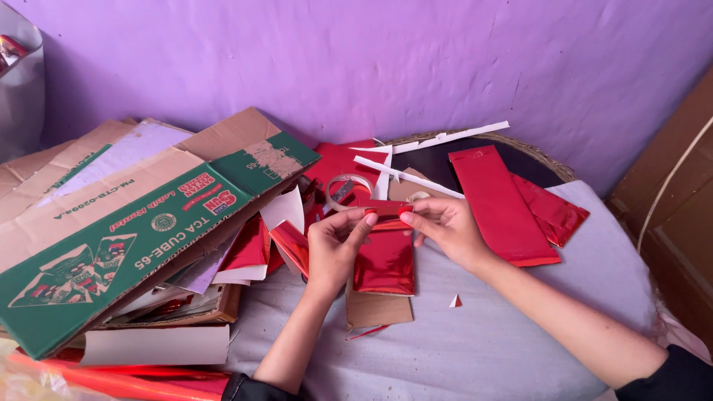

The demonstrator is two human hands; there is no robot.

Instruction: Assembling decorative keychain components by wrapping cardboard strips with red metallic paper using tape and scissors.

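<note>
My left hand [336, 245] and my right hand [443, 226] meet over a shiny red foil-covered piece [384, 260], each pinching its upper edge with thumb and fingers. The foil piece hangs down over a brown cardboard rectangle [377, 308] lying on the grey cloth. A clear tape roll [343, 189] sits just behind my hands. To the right of my right hand lie a long red foil strip [501, 204] and a shorter red one [553, 212].
A flattened green and brown cardboard box [126, 223] fills the left side over stacked card and red foil scraps. White paper strips [445, 137] lie on a round woven tray [549, 163] by the purple wall. A wooden cabinet [683, 223] stands at right.
</note>
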